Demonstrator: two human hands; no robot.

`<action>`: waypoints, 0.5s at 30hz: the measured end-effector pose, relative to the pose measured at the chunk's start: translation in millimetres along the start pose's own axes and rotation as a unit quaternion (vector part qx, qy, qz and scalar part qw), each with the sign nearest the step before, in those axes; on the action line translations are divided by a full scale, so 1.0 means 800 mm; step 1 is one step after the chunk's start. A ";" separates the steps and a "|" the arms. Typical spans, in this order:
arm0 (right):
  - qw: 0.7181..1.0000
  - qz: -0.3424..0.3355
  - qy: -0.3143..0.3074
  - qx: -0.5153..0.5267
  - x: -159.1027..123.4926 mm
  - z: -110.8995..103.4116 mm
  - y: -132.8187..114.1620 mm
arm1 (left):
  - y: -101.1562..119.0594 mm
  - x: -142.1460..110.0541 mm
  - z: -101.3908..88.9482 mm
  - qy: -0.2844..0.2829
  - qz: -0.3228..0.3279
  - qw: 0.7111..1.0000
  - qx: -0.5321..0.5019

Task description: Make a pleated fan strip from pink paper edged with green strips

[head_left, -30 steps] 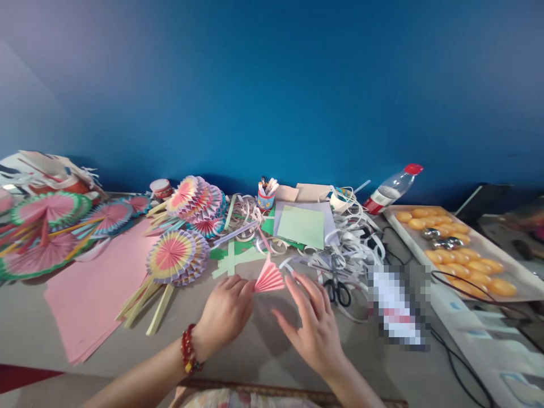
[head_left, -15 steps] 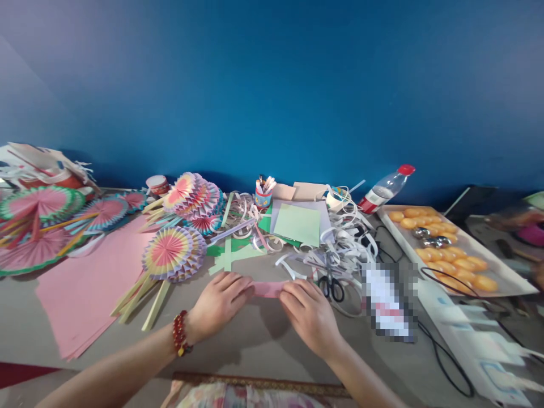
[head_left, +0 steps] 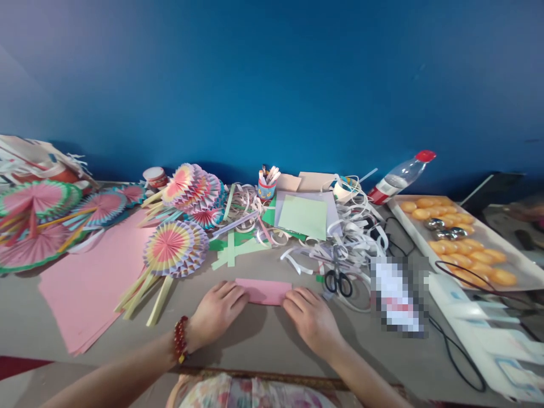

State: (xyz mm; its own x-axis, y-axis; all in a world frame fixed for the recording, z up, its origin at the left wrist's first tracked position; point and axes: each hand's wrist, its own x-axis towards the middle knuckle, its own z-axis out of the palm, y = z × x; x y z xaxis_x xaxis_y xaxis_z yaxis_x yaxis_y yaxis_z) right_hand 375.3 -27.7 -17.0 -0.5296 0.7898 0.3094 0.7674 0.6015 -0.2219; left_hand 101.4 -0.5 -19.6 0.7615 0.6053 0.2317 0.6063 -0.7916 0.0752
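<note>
A folded pink paper strip (head_left: 264, 290) lies flat on the grey table (head_left: 263, 345) in front of me. My left hand (head_left: 216, 311), with a red bead bracelet on the wrist, presses its fingertips on the strip's left end. My right hand (head_left: 312, 317) presses down on the strip's right end. The fingers of both hands lie flat and stretched out on the paper.
Finished paper fans on sticks (head_left: 174, 249) and a stack of pink sheets (head_left: 91, 283) lie to the left. Scissors (head_left: 338, 280), white paper trimmings (head_left: 344, 238), a green sheet (head_left: 304, 218), a pen cup (head_left: 266, 187), a bottle (head_left: 399, 178) and a tray of orange pieces (head_left: 463, 243) are to the right.
The pleated pink paper was fanned open between my hands a second ago; now it is closed into a flat strip and both hands press it onto the table.
</note>
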 end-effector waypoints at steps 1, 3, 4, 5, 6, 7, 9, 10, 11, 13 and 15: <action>1.000 0.011 -0.009 0.003 0.001 -0.001 -0.001 | -0.001 0.000 0.001 -0.001 -0.007 1.000 -0.014; 0.999 0.032 -0.027 0.008 0.005 -0.003 -0.003 | -0.002 0.002 0.001 0.002 -0.020 0.999 -0.046; 0.999 0.037 -0.034 0.011 0.008 -0.003 -0.004 | -0.003 0.003 0.002 0.005 -0.028 0.998 -0.061; 0.998 0.038 -0.040 0.015 0.011 -0.003 -0.005 | -0.004 0.005 0.002 0.010 -0.038 0.996 -0.078; 0.998 0.036 -0.046 0.020 0.014 -0.004 -0.006 | -0.005 0.006 0.001 0.014 -0.049 0.994 -0.095; 0.998 0.032 -0.051 0.026 0.017 -0.004 -0.006 | -0.006 0.007 0.001 0.016 -0.061 0.992 -0.113; 0.997 0.028 -0.062 0.039 0.022 -0.004 -0.005 | -0.008 0.007 0.000 0.021 -0.087 0.986 -0.144; 0.996 0.028 -0.066 0.047 0.024 -0.005 -0.004 | -0.008 0.006 -0.001 0.023 -0.097 0.983 -0.154; 0.996 0.030 -0.068 0.053 0.025 -0.006 -0.004 | -0.009 0.004 -0.002 0.024 -0.106 0.981 -0.162; 0.995 0.033 -0.071 0.065 0.026 -0.008 -0.002 | -0.009 -0.001 -0.002 0.031 -0.121 0.978 -0.168; 0.994 0.035 -0.072 0.071 0.025 -0.009 -0.001 | -0.009 -0.007 -0.002 0.040 -0.129 0.976 -0.171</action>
State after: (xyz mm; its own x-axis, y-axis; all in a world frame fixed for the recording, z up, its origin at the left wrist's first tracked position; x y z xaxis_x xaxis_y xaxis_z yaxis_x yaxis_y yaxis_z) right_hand 366.5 -13.7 -4.2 -0.5303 0.8336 0.1544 0.7513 0.5464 -0.3700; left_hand 92.0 1.5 -19.6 0.5656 0.7903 0.2355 0.6528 -0.6036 0.4578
